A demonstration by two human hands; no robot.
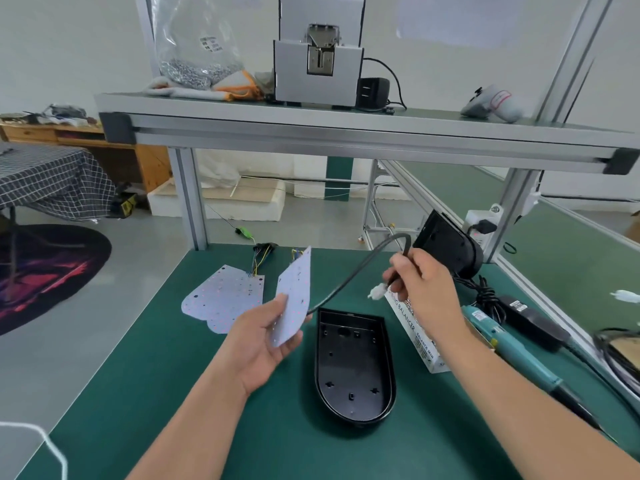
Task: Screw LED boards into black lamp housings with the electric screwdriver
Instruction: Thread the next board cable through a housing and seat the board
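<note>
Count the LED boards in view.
2. One LED board lies flat on the mat; a second board is held up in the left hand. Others may be hidden.

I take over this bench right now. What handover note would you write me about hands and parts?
Left hand holds one LED board tilted above the mat.
Right hand pinches the black cable.
The black housing lies open and empty between the hands; second board flat at left; electric screwdriver lies at right, untouched.
Nothing screwed yet.
Left: seat board, drive screws.
</note>
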